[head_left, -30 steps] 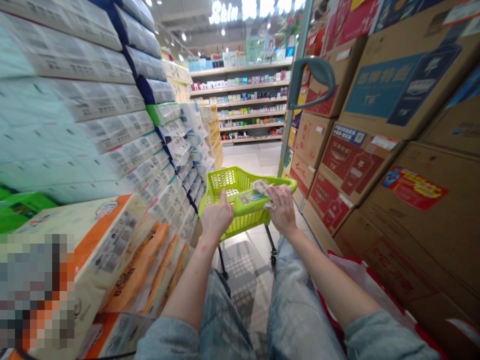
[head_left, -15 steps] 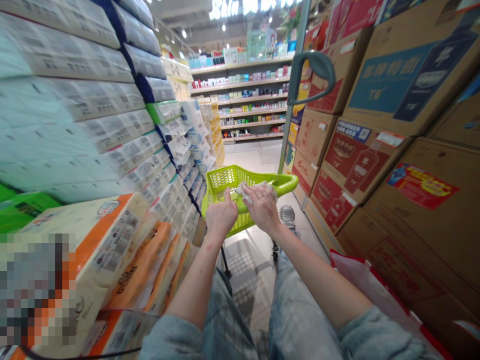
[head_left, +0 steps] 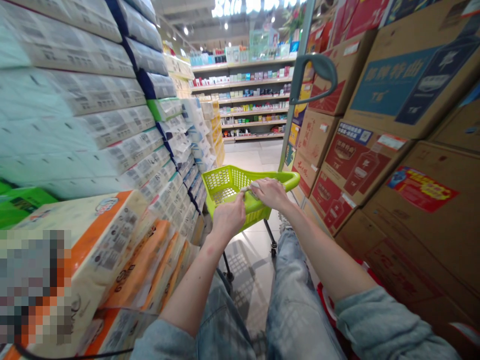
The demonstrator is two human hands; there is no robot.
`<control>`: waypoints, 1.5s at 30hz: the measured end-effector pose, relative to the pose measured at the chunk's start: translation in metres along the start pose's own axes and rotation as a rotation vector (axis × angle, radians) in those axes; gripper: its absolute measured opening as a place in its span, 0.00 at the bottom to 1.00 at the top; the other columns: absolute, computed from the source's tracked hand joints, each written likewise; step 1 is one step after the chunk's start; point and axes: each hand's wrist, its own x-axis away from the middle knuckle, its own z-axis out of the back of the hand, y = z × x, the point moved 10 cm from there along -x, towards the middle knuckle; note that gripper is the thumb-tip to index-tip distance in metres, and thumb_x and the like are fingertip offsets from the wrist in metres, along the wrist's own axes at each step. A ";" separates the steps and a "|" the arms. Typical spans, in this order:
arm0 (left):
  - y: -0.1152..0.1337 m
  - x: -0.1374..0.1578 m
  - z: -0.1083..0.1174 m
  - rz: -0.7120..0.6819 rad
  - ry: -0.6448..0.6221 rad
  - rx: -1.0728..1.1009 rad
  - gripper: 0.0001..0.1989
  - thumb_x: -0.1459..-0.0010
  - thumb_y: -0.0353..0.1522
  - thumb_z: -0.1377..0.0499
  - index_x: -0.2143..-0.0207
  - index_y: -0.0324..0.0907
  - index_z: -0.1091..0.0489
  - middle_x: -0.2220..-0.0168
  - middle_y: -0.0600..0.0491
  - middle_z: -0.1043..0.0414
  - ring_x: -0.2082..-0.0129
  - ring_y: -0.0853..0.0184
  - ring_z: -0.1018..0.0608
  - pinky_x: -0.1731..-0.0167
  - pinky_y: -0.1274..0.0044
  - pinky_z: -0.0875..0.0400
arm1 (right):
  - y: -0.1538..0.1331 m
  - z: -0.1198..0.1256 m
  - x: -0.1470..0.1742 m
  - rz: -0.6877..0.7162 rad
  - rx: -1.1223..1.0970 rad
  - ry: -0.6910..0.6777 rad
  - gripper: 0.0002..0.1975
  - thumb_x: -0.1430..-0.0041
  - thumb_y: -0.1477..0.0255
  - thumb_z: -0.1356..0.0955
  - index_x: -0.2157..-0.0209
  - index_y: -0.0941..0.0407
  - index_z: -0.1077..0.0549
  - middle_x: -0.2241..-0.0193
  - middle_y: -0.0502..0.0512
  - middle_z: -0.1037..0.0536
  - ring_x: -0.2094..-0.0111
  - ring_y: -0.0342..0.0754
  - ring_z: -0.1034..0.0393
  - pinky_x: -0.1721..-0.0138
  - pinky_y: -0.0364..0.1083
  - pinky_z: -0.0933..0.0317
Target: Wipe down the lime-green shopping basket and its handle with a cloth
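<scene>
A lime-green cart basket (head_left: 259, 216) with holed walls stands in front of me on thin dark legs with castors. My left hand (head_left: 229, 216) is closed on its near rim, thumb on top. My right hand (head_left: 273, 193) lies over the rim farther right, fingers curled round a crumpled white cloth or tissue (head_left: 247, 187). Only a small part of that white piece shows near the left thumb; the rest is under my fingers. The two hands are close together. Inside the basket I see only its holed floor.
Tissue packs (head_left: 112, 117) rise on the left, with orange-and-cream packs (head_left: 123, 225) nearer me. Cardboard cartons (head_left: 386, 85) are stacked on the right. A grey handle (head_left: 318, 75) on a pole stands ahead. Shelves (head_left: 255, 80) of small goods cross the back.
My right hand has turned and curled over the rim, hiding most of the white piece. My left hand has moved slightly right and down, its raised finger now lowered. The basket has turned slightly.
</scene>
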 end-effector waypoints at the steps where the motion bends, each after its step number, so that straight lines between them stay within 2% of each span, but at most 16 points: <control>1: -0.004 0.000 0.000 -0.002 -0.009 0.029 0.22 0.35 0.37 0.60 0.44 0.43 0.39 0.65 0.48 0.23 0.66 0.65 0.22 0.66 0.77 0.34 | 0.001 0.000 0.000 0.008 0.000 -0.004 0.19 0.35 0.63 0.46 0.64 0.54 0.27 0.62 0.54 0.23 0.58 0.48 0.32 0.60 0.44 0.46; 5: -0.032 -0.002 -0.005 0.055 -0.039 0.078 0.25 0.35 0.40 0.61 0.59 0.42 0.27 0.65 0.48 0.23 0.64 0.63 0.22 0.65 0.75 0.34 | 0.007 -0.002 0.000 0.016 0.001 0.003 0.20 0.34 0.62 0.46 0.63 0.54 0.26 0.62 0.54 0.23 0.58 0.48 0.32 0.59 0.44 0.47; 8: -0.039 -0.005 -0.013 0.030 -0.055 0.107 0.27 0.35 0.38 0.62 0.65 0.42 0.24 0.65 0.48 0.22 0.63 0.64 0.22 0.62 0.75 0.35 | 0.010 -0.003 -0.001 0.012 -0.003 0.002 0.20 0.35 0.61 0.45 0.62 0.54 0.26 0.62 0.54 0.23 0.58 0.48 0.32 0.59 0.44 0.47; 16: -0.032 -0.002 -0.014 0.048 0.000 0.074 0.28 0.35 0.37 0.62 0.67 0.40 0.23 0.68 0.47 0.22 0.65 0.64 0.22 0.61 0.74 0.35 | 0.008 0.001 0.003 0.078 -0.016 0.031 0.20 0.34 0.61 0.45 0.56 0.54 0.27 0.60 0.54 0.23 0.57 0.48 0.33 0.57 0.44 0.48; 21: -0.028 0.000 -0.011 0.042 0.031 0.092 0.29 0.35 0.37 0.63 0.67 0.41 0.23 0.69 0.47 0.22 0.66 0.65 0.22 0.61 0.74 0.35 | 0.012 0.000 0.005 0.068 -0.013 0.040 0.20 0.34 0.62 0.45 0.54 0.54 0.28 0.58 0.54 0.23 0.56 0.48 0.33 0.56 0.44 0.48; 27: -0.022 0.002 -0.011 0.050 0.015 0.072 0.28 0.35 0.36 0.63 0.67 0.40 0.23 0.68 0.47 0.22 0.66 0.64 0.23 0.62 0.74 0.36 | 0.015 0.002 0.007 0.090 -0.051 0.062 0.19 0.34 0.63 0.45 0.55 0.55 0.27 0.59 0.54 0.23 0.56 0.47 0.32 0.55 0.44 0.48; 33: -0.018 0.001 -0.010 0.078 0.012 0.061 0.28 0.36 0.37 0.62 0.67 0.41 0.23 0.68 0.47 0.22 0.66 0.64 0.23 0.63 0.74 0.37 | 0.021 0.003 0.006 0.008 -0.029 0.070 0.21 0.35 0.62 0.45 0.63 0.56 0.26 0.63 0.56 0.22 0.58 0.49 0.32 0.55 0.45 0.48; 36: -0.017 -0.001 -0.009 0.096 0.019 0.095 0.27 0.36 0.36 0.62 0.65 0.43 0.23 0.67 0.48 0.22 0.65 0.64 0.23 0.64 0.74 0.37 | 0.014 0.006 0.012 0.011 -0.037 0.112 0.19 0.35 0.63 0.44 0.62 0.56 0.26 0.62 0.57 0.23 0.57 0.50 0.33 0.52 0.48 0.50; 41: -0.018 -0.004 -0.011 0.104 0.019 0.123 0.26 0.36 0.36 0.62 0.65 0.43 0.23 0.66 0.49 0.22 0.65 0.64 0.23 0.65 0.75 0.37 | -0.006 0.009 0.027 0.092 -0.130 0.209 0.17 0.35 0.66 0.43 0.53 0.56 0.29 0.55 0.57 0.24 0.52 0.51 0.36 0.48 0.50 0.53; 43: -0.017 -0.005 -0.012 0.107 0.020 0.124 0.27 0.36 0.37 0.62 0.65 0.42 0.23 0.66 0.48 0.22 0.65 0.64 0.23 0.64 0.75 0.37 | -0.016 0.010 0.031 0.129 -0.143 0.239 0.16 0.36 0.67 0.42 0.53 0.56 0.29 0.55 0.57 0.25 0.53 0.52 0.35 0.49 0.50 0.51; 45: -0.014 -0.007 -0.012 0.096 0.036 0.121 0.27 0.36 0.37 0.62 0.65 0.42 0.23 0.66 0.48 0.22 0.65 0.64 0.23 0.65 0.75 0.37 | -0.029 0.009 0.032 0.183 -0.122 0.228 0.14 0.37 0.68 0.41 0.59 0.57 0.27 0.58 0.57 0.23 0.55 0.51 0.35 0.49 0.50 0.50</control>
